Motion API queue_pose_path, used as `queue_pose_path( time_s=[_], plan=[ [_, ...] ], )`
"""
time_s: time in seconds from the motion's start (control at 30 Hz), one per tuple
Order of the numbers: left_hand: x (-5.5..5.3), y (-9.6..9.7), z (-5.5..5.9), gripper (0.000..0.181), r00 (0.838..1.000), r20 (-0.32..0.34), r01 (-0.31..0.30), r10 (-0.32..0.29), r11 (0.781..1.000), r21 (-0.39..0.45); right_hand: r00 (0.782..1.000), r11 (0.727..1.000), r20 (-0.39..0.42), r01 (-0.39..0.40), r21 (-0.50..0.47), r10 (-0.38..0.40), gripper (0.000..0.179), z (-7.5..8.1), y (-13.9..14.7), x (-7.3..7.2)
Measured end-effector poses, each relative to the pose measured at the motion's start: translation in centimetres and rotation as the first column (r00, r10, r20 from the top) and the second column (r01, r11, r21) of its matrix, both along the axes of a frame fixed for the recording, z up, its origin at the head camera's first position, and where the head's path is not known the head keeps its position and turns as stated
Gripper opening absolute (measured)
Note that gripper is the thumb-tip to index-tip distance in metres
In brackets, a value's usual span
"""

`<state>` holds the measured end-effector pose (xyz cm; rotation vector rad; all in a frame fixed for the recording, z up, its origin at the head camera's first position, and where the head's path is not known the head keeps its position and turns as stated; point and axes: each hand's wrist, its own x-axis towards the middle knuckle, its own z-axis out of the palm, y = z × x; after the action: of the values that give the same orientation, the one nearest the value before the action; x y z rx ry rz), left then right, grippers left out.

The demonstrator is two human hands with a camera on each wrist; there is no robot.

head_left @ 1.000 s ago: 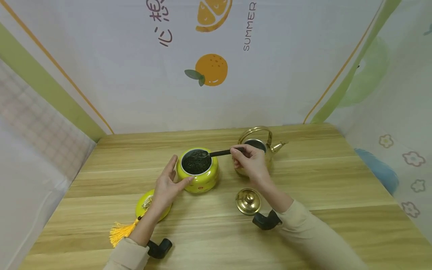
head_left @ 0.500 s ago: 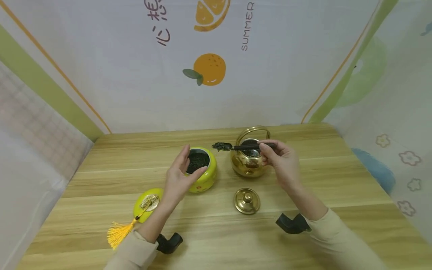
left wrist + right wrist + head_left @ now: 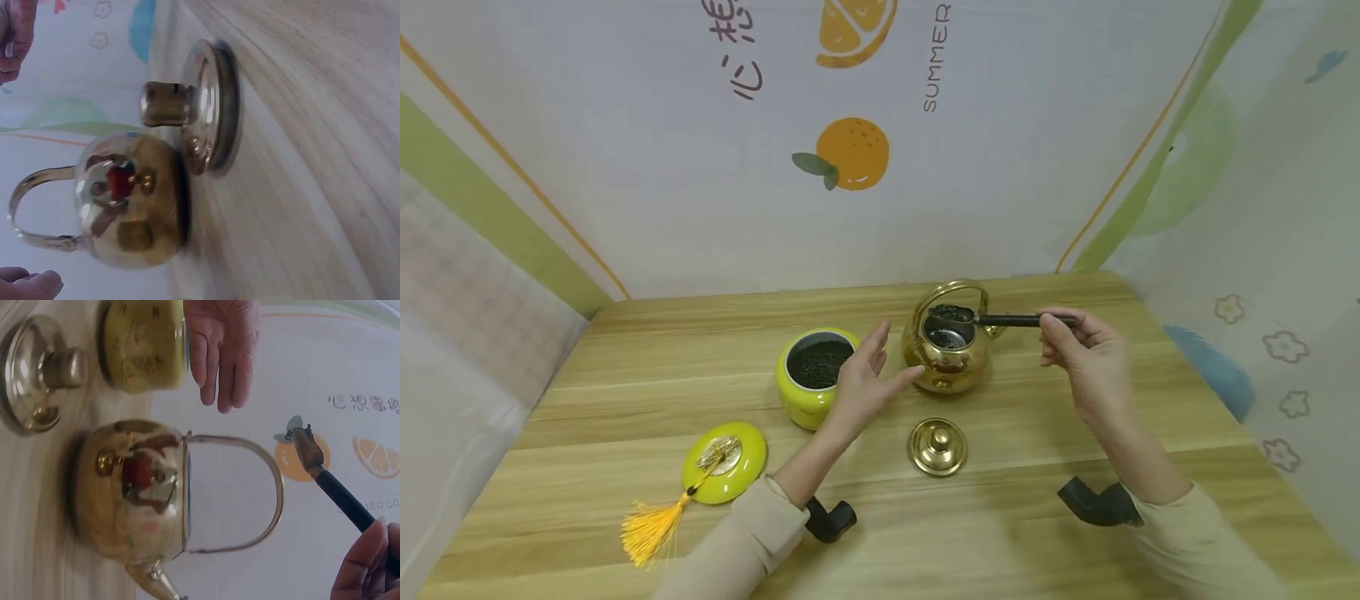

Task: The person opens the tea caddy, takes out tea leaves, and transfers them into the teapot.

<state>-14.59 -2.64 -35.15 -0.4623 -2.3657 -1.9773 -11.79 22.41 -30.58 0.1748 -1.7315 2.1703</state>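
Note:
My right hand pinches the dark handle of a tea scoop. The scoop's bowl carries dark tea leaves, held above the open mouth of a gold teapot, by its arched handle. With fingers spread, my left hand hovers between the teapot and a yellow-green tea jar, holding nothing. In the right wrist view, that left hand is apart from the teapot. Dark tea leaves fill much of the jar, partly hidden behind the left hand.
The gold teapot lid lies on the wooden table in front of the teapot. At the left is the jar's yellow-green lid with an orange tassel. Black wrist mounts show by both sleeves. A printed cloth hangs behind.
The scoop, lifted from the jar with tea leaves, has moved right to over the teapot. My left hand has let go of the jar and shifted right towards the teapot.

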Motion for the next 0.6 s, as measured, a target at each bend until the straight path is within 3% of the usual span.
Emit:
queue_pose_path(
  time_s=[0.33,0.6],
  plan=[
    [-2.3,2.4,-1.5,0.084,0.999,0.027,-0.022,0.026,0.993,-0.115,0.998,0.996,0.02,0.055,0.073,-0.056,0.008,-1.1,1.0,-1.2],
    [-3.4,3.4,-2.5,0.084,0.999,-0.037,-0.028,0.022,0.984,-0.175,0.994,0.971,0.073,0.062,0.231,-0.081,0.004,-2.1,0.9,-3.1]
  ],
)
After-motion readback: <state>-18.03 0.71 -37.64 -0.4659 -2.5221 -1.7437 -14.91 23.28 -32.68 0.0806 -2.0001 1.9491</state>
